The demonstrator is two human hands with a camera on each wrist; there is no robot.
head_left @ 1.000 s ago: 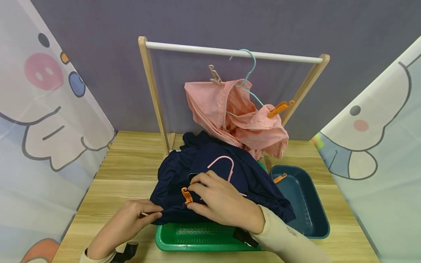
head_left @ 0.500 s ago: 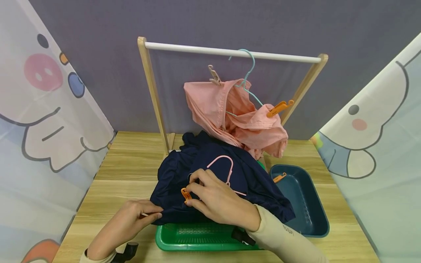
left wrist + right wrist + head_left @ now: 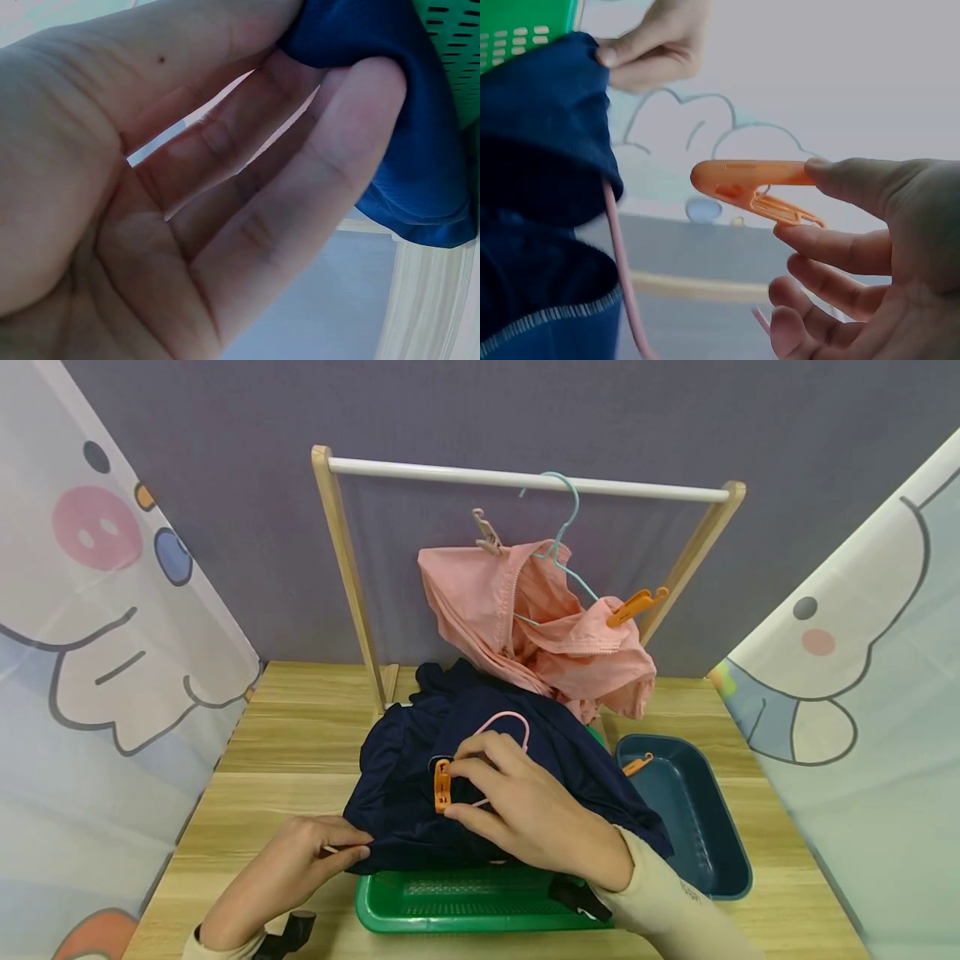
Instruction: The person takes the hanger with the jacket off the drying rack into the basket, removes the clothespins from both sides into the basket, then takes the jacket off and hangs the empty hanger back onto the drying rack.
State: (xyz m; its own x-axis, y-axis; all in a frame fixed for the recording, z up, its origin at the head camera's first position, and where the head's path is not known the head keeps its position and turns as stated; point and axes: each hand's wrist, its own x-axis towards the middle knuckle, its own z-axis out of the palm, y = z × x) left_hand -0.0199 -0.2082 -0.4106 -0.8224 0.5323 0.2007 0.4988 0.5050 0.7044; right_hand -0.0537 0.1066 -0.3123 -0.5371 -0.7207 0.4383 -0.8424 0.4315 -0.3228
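Note:
A navy garment [image 3: 393, 814] lies spread over a green basket [image 3: 480, 925]. My left hand [image 3: 300, 864] pinches its near left corner between thumb and fingers; the left wrist view shows the blue cloth [image 3: 427, 180] at the fingertips. Above the garment, my right hand [image 3: 536, 810] holds an orange clothespin [image 3: 442, 787] by its two handle ends, thumb on one, index finger on the other. In the right wrist view the clothespin [image 3: 742, 180] points toward the cloth, apart from it. A pink hanger [image 3: 526, 727] lies on the garment, its hook up, partly hidden by the right hand.
Behind stands a rack with a white bar [image 3: 450, 473]. A pink jacket [image 3: 468, 589] hangs there on a teal hanger [image 3: 576, 514], with a beige clothespin [image 3: 489, 533] and an orange one [image 3: 637, 607] on it. At right, a blue tray [image 3: 705, 802] holds another orange clothespin [image 3: 638, 765].
My right hand has moved slightly up and to the right with the orange clothespin, which has turned more upright. The left hand keeps its place on the garment's corner.

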